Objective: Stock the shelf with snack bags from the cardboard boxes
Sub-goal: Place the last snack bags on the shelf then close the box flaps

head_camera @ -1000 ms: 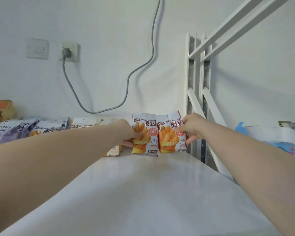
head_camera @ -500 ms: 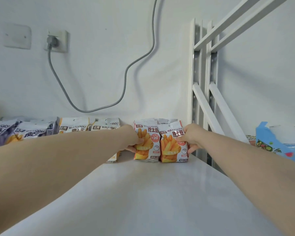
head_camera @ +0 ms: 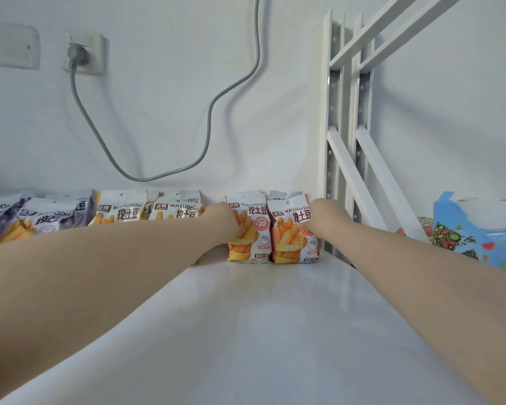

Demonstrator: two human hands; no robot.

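Two orange-and-white snack bags stand side by side at the back of the white shelf, near the wall. My left hand grips the left bag at its left edge. The right bag is held at its right edge by my right hand. More bags of the same kind stand behind these two. To the left runs a row of yellow snack bags and purple snack bags along the wall. No cardboard box is in view.
A white shelf upright with diagonal braces rises right of the bags. A blue patterned package lies beyond it at the right. A grey cable hangs from a wall socket above the row.
Both hands have pushed the two orange bags back toward the wall and set them upright on the shelf. The view has moved in closer and a little to the left.
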